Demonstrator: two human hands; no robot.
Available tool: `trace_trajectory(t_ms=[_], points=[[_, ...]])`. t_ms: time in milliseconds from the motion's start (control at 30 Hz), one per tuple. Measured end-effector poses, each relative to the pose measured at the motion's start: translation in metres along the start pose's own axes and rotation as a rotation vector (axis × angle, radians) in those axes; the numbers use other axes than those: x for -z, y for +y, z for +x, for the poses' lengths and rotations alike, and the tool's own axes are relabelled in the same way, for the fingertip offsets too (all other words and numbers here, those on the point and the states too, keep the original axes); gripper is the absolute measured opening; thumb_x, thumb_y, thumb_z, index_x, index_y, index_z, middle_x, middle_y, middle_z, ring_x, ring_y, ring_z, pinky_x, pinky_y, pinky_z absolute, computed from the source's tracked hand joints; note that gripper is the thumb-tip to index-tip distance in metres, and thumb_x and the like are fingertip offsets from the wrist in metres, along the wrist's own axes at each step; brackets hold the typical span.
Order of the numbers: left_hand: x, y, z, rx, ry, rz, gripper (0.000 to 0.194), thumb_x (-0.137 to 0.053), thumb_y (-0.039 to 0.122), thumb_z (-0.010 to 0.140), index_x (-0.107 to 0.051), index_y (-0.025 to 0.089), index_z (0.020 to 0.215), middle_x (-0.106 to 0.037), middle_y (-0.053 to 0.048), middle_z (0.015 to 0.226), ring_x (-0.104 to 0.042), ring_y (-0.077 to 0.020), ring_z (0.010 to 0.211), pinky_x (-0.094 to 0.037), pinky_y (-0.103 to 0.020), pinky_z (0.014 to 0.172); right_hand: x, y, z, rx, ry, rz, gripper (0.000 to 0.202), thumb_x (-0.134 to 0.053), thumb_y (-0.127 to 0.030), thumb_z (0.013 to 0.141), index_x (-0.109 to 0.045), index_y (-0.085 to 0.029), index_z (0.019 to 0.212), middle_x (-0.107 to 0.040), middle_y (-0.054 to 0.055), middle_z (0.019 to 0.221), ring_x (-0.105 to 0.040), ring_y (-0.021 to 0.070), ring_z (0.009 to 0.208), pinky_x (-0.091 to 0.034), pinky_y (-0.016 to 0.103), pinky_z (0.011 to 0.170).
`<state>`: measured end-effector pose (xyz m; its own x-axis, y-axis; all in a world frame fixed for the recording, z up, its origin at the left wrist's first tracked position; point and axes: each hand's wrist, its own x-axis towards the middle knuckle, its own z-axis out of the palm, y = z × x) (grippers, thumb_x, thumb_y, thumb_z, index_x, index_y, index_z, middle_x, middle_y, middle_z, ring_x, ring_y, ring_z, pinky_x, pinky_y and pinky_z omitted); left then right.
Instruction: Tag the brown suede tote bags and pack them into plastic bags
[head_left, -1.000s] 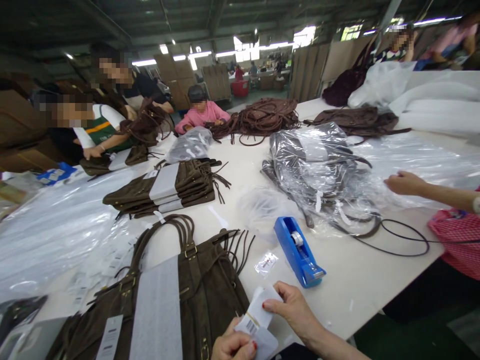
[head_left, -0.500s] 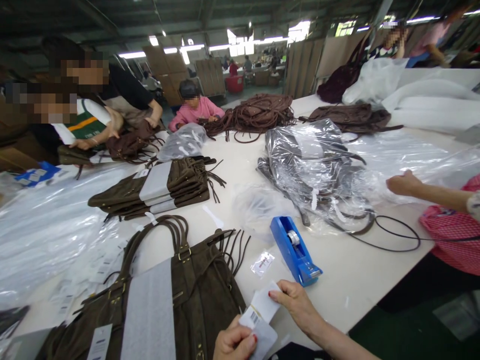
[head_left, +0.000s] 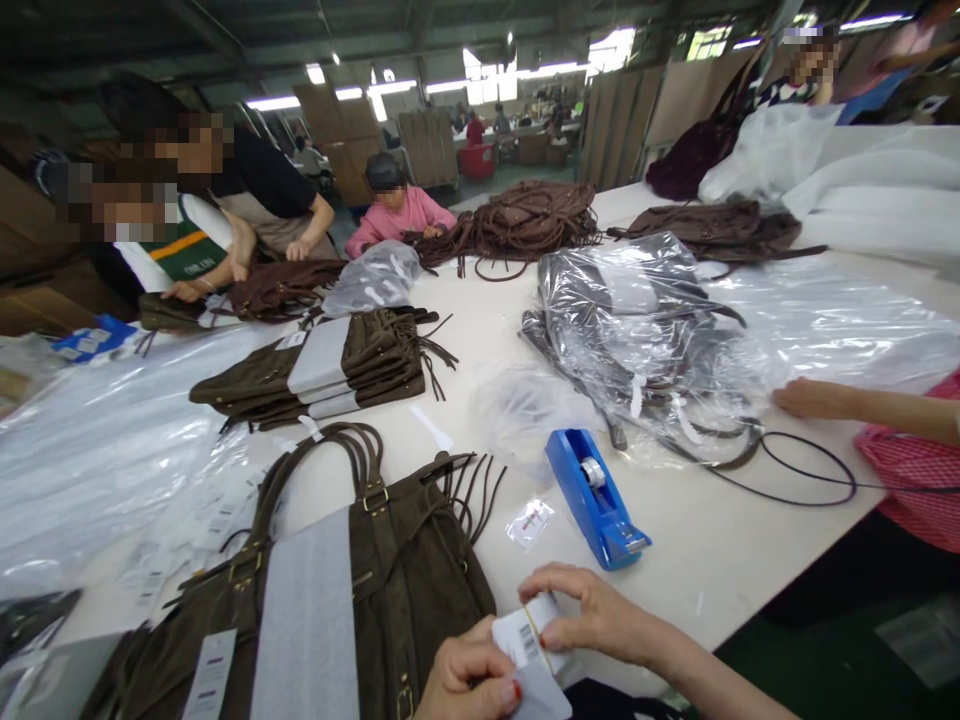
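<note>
Low in the head view, my left hand [head_left: 469, 672] pinches a small bundle of white barcode tags [head_left: 517, 640] between thumb and fingers. Closed around the upper right side of the same bundle is my right hand [head_left: 604, 618], its thumb on the tags. A thin yellowish band crosses the bundle. Left of my hands lies a dark olive handbag [head_left: 420, 580], wrapped with a pale paper strip [head_left: 304, 600]; a hang tag [head_left: 210, 675] rests on it. Just beyond my right hand stands a blue tape dispenser [head_left: 592, 500].
A small clear packet [head_left: 530, 523] lies beside the dispenser. Farther off are stacked olive bags [head_left: 375, 350], plastic-wrapped bags [head_left: 630, 300] and brown bags [head_left: 532, 220]. A co-worker's hand [head_left: 806, 398] reaches in from the right. Several people work around the white table [head_left: 480, 310].
My right hand has shifted left and closed over the tags, which were spread apart and now sit together. The co-worker's hand at right has lowered onto the plastic. The view has shifted slightly.
</note>
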<state>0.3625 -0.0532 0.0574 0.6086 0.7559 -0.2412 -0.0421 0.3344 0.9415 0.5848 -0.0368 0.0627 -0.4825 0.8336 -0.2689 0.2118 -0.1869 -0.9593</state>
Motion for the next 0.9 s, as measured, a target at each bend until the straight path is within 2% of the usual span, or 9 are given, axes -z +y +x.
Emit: trace_trajectory(t_ms=[67, 133, 233, 367, 467, 600, 667, 800, 900], points=[[0.0, 0.003, -0.001, -0.032, 0.039, -0.109, 0.023, -0.063, 0.037, 0.066, -0.07, 0.015, 0.064, -0.058, -0.009, 0.08, -0.052, -0.0182, 0.075, -0.037, -0.029, 0.067, -0.005, -0.005, 0.003, -0.048, -0.031, 0.119, 0.031, -0.072, -0.04, 0.055, -0.067, -0.018, 0.076, -0.063, -0.001, 0.075, -0.055, 0.0156, 0.075, -0.04, 0.026, 0.071], [-0.001, 0.001, -0.003, -0.06, 0.12, -0.225, 0.023, -0.064, 0.038, 0.064, -0.069, 0.016, 0.061, -0.058, -0.011, 0.091, -0.053, -0.0218, 0.084, -0.039, -0.034, 0.075, -0.014, -0.004, 0.005, -0.105, 0.009, 0.305, 0.028, -0.075, -0.036, 0.049, -0.064, -0.015, 0.064, -0.059, -0.004, 0.061, -0.051, 0.0111, 0.062, -0.038, 0.022, 0.06], [-0.005, -0.009, -0.005, -0.081, 0.198, -0.31, 0.022, -0.067, 0.038, 0.06, -0.069, 0.016, 0.056, -0.057, -0.012, 0.104, -0.052, -0.0247, 0.093, -0.036, -0.038, 0.086, -0.031, 0.003, 0.006, -0.162, 0.126, 0.583, 0.028, -0.077, -0.031, 0.046, -0.06, -0.013, 0.06, -0.059, -0.003, 0.058, -0.047, 0.0086, 0.055, -0.035, 0.02, 0.054], [-0.014, -0.021, -0.005, -0.107, 0.106, -0.27, 0.02, -0.066, 0.036, 0.062, -0.071, 0.018, 0.06, -0.062, -0.011, 0.09, -0.057, -0.0192, 0.076, -0.042, -0.031, 0.07, -0.047, 0.01, 0.007, -0.173, 0.26, 0.71, 0.029, -0.075, -0.032, 0.048, -0.056, -0.013, 0.06, -0.06, -0.001, 0.059, -0.047, 0.0086, 0.054, -0.033, 0.021, 0.053], [-0.018, -0.022, -0.004, -0.14, 0.099, -0.096, 0.018, -0.062, 0.033, 0.068, -0.071, 0.018, 0.068, -0.061, -0.01, 0.096, -0.057, -0.0196, 0.081, -0.042, -0.03, 0.073, -0.05, 0.011, 0.005, -0.143, 0.315, 0.541, 0.03, -0.072, -0.036, 0.053, -0.053, -0.014, 0.059, -0.054, -0.003, 0.055, -0.043, 0.0081, 0.052, -0.032, 0.021, 0.051], [-0.018, -0.019, -0.005, -0.195, 0.051, 0.151, 0.017, -0.055, 0.028, 0.074, -0.069, 0.019, 0.078, -0.06, -0.01, 0.103, -0.057, -0.0203, 0.09, -0.043, -0.029, 0.079, -0.044, 0.008, -0.002, -0.022, 0.35, 0.102, 0.021, -0.067, -0.03, 0.061, -0.052, -0.015, 0.06, -0.049, -0.003, 0.058, -0.043, 0.0096, 0.057, -0.035, 0.022, 0.055], [-0.018, -0.02, -0.006, -0.2, 0.063, 0.231, 0.017, -0.053, 0.027, 0.076, -0.069, 0.019, 0.078, -0.061, -0.009, 0.1, -0.058, -0.0186, 0.087, -0.044, -0.026, 0.075, -0.04, 0.005, -0.006, 0.078, 0.41, -0.124, 0.015, -0.066, -0.022, 0.063, -0.053, -0.016, 0.07, -0.051, -0.001, 0.067, -0.046, 0.0118, 0.064, -0.039, 0.023, 0.06], [-0.021, -0.02, -0.006, -0.256, 0.094, 0.353, 0.021, -0.053, 0.028, 0.076, -0.068, 0.015, 0.071, -0.062, -0.009, 0.087, -0.06, -0.0155, 0.077, -0.045, -0.022, 0.068, -0.03, -0.001, -0.012, 0.429, 0.363, -0.521, 0.039, -0.06, -0.018, 0.07, -0.05, -0.019, 0.108, -0.05, 0.008, 0.102, -0.047, 0.019, 0.095, -0.041, 0.03, 0.083], [-0.023, -0.018, -0.005, -0.292, 0.1, 0.409, 0.025, -0.052, 0.031, 0.076, -0.067, 0.014, 0.067, -0.061, -0.009, 0.079, -0.059, -0.0132, 0.069, -0.044, -0.019, 0.062, -0.026, -0.006, -0.013, 0.488, 0.3, -0.651, 0.043, -0.058, -0.018, 0.073, -0.047, -0.021, 0.114, -0.046, 0.009, 0.109, -0.043, 0.0208, 0.103, -0.04, 0.033, 0.088]])
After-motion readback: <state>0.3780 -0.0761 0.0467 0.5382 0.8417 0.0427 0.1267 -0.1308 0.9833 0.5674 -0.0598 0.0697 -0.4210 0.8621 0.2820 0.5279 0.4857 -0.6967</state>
